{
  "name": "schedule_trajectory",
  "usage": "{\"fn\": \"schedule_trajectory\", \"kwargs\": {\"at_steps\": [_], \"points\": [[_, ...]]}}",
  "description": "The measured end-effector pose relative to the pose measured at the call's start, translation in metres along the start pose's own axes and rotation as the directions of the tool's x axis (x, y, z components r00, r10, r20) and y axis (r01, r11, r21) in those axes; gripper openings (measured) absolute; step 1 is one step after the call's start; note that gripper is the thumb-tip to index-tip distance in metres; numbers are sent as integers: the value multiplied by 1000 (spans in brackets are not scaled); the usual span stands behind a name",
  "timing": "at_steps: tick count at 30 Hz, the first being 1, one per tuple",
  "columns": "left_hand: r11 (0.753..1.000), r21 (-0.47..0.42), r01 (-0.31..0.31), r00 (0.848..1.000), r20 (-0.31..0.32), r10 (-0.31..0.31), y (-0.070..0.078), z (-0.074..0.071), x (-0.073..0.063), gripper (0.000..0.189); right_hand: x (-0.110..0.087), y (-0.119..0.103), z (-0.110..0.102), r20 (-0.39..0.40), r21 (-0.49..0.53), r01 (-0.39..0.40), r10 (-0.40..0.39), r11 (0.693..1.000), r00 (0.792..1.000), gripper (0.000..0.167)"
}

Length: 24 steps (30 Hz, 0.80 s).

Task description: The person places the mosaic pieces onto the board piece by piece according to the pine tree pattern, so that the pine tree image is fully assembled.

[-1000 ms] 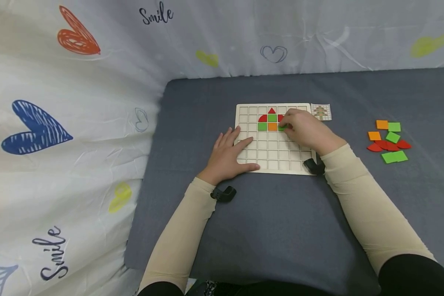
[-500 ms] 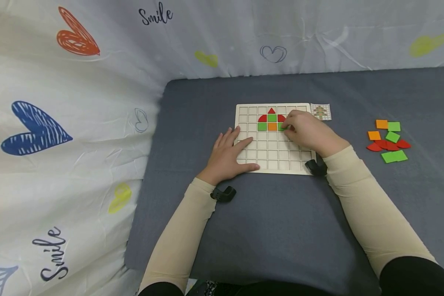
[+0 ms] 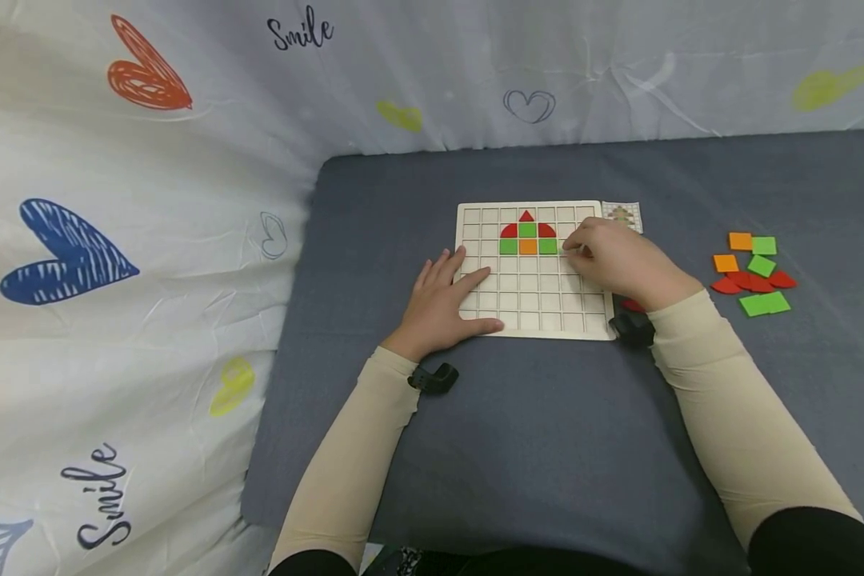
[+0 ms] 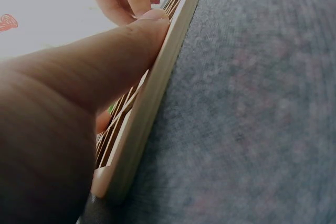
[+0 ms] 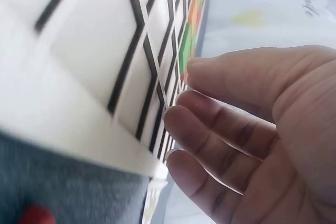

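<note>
White printed curtain (image 3: 187,264) is showing "Smile" twice in dark script. Left hand (image 3: 439,308) is spreading its fingers wide over the left edge of a pale, gridded wooden board (image 3: 533,308), which is bearing flat red, green and orange tiles (image 3: 528,247). Right hand (image 3: 612,252) is curling loosely beside these, thumb slightly apart. Loose coloured tiles (image 3: 761,283) are lying farther right.

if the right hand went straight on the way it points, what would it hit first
Probably the nearest green square, on the grid board just beyond the fingers of the right hand; their height is unclear, so they might pass above it.
</note>
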<state>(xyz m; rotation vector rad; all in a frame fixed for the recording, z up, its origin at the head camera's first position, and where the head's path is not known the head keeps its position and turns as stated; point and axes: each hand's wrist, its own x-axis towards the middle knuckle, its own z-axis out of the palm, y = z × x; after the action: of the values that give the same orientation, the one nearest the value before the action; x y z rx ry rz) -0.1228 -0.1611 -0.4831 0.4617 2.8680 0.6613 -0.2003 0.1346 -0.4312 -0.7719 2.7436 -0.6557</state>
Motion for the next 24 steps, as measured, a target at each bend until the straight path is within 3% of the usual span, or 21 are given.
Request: {"fn": "schedule_trajectory", "kwargs": {"at_steps": [24], "points": [[1000,-3,10,1000,2,-10,3,-1,1,92,-48,20,-13,66,-41,-73,76,996,995,28]]}}
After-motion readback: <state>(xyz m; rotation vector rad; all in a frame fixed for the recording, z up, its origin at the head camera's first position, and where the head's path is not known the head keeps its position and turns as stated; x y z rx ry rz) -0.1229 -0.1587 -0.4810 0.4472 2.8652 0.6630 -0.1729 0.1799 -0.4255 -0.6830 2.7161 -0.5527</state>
